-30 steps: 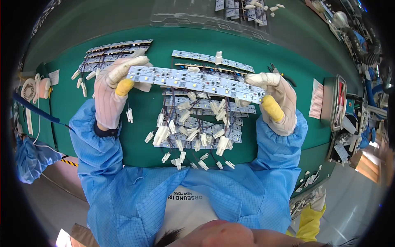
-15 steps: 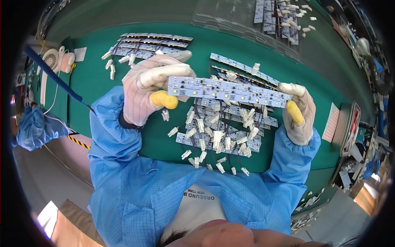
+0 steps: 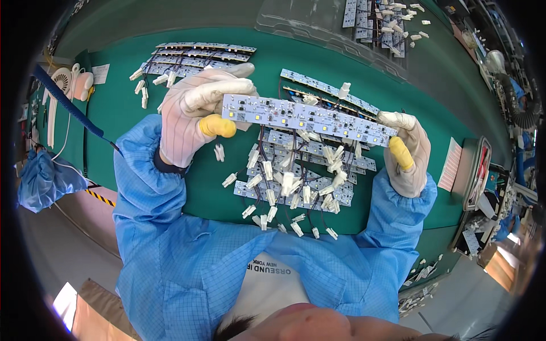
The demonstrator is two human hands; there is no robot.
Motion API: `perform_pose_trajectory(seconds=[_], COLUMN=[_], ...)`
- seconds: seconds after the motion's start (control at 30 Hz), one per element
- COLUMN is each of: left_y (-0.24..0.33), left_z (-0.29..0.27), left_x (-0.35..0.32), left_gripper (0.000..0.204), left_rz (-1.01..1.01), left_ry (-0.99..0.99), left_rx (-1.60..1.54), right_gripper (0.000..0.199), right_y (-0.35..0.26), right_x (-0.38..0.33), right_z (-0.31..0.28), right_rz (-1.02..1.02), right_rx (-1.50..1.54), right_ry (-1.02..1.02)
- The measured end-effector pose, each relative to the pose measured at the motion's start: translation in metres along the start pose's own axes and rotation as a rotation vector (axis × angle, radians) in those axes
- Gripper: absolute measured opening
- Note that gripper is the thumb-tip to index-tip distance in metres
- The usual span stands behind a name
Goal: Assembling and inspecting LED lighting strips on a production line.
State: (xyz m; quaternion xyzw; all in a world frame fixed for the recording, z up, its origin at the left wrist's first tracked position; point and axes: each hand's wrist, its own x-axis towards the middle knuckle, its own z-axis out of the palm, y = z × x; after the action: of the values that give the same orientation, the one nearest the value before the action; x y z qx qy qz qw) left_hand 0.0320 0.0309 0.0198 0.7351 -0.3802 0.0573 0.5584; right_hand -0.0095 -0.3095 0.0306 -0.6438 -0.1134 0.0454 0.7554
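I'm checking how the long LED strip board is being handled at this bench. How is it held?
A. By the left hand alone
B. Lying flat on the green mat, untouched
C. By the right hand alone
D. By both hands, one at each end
D: the left hand grips one end of the LED strip board and the right hand grips the other, above the green mat.

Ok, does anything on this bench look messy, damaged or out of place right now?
Nothing looks damaged. The long LED strip board is held level between the left hand and right hand. Below it, the pile of wired boards lies criss-crossed, with loose white connectors scattered over the green mat near its front edge.
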Motion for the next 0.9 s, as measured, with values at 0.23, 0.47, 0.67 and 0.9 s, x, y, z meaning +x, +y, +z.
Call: perform_pose_trajectory(seconds=[0.23, 0.47, 0.67, 0.9], left_y=[0.012, 0.005, -0.001, 0.004], left_z=[0.017, 0.017, 0.014, 0.017], left_x=[0.003, 0.005, -0.007, -0.006], left_gripper=[0.036, 0.033, 0.053, 0.064], left_rz=[-0.462, -0.593, -0.327, -0.402], left_ry=[0.178, 0.178, 0.205, 0.072], left_rx=[-0.117, 0.06, -0.284, -0.448], right_gripper=[0.046, 0.042, 0.043, 0.046], right_y=[-0.006, -0.015, -0.009, -0.005], right_x=[-0.008, -0.003, 0.002, 0.002], right_z=[0.001, 0.015, 0.005, 0.012], right_rz=[0.026, -0.053, 0.026, 0.117], right_rx=[0.038, 0.118, -0.074, -0.184], right_ry=[-0.044, -0.237, -0.013, 0.122])
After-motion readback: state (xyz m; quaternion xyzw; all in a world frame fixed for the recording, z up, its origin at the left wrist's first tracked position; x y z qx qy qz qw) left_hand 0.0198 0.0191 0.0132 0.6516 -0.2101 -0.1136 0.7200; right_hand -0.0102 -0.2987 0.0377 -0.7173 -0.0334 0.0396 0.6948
